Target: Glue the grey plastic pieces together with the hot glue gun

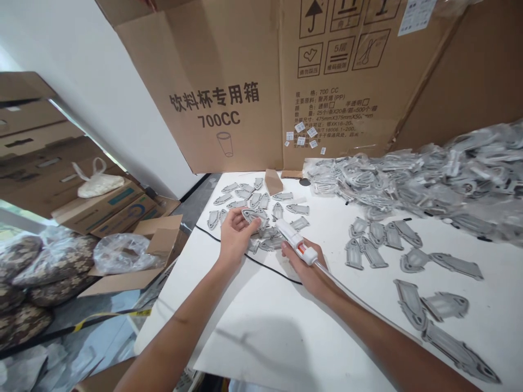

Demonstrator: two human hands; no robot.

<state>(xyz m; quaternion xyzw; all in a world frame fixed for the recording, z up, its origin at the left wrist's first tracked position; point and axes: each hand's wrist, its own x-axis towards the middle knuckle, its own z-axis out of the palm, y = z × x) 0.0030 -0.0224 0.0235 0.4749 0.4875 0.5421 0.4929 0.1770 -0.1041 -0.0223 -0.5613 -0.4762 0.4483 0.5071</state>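
My left hand (237,234) is closed around a small grey plastic part (254,216), pinched between thumb and fingers above the white table. Closed round a white corded hand tool (293,237) with an orange-red patch on its side, my right hand (304,264) rests just to the right. The tool's tip points up and left toward the held part; whether the two touch I cannot tell. Below and beyond my left hand lie several loose grey plastic parts (280,196). On the right more grey parts (457,264) are spread out singly and in small clusters.
A large cardboard box (241,65) stands behind the white table (253,321). Plastic-bagged grey parts (368,177) are heaped at the back right. A black cable (261,265) crosses the tabletop near my hands. Open cartons (171,234) and stuffed bags (61,267) sit on the left.
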